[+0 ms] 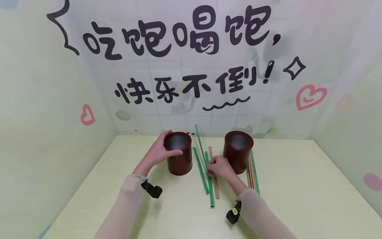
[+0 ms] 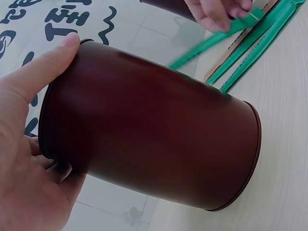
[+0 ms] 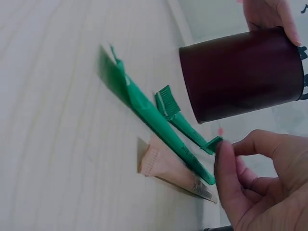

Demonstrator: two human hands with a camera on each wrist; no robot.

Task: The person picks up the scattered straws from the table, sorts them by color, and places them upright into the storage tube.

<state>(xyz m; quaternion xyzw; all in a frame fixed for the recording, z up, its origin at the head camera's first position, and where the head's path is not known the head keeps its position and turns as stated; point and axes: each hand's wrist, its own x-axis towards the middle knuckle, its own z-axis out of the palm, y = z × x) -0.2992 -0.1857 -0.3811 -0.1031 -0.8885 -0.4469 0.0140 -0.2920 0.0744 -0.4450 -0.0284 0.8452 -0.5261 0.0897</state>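
My left hand (image 1: 157, 150) grips a dark red, open-topped canister (image 1: 180, 161) near its rim, with the thumb on the near side and the other fingers partly hidden behind it. The canister stands upright on the table. To its right, my right hand (image 1: 221, 166) pinches a slim green wrapped straw (image 1: 199, 141) between thumb and fingers. That straw slants up away from the hand, blurred in the left wrist view. Beneath and beside it lie two more green wrapped straws (image 1: 201, 172) and a brown paper-wrapped straw (image 1: 216, 187).
A second dark red canister (image 1: 238, 156) stands just right of my right hand. Along its right side lie several brown and green wrapped straws (image 1: 253, 176). A printed cloth wall (image 1: 191, 116) closes off the pale table (image 1: 283, 186) at the back.
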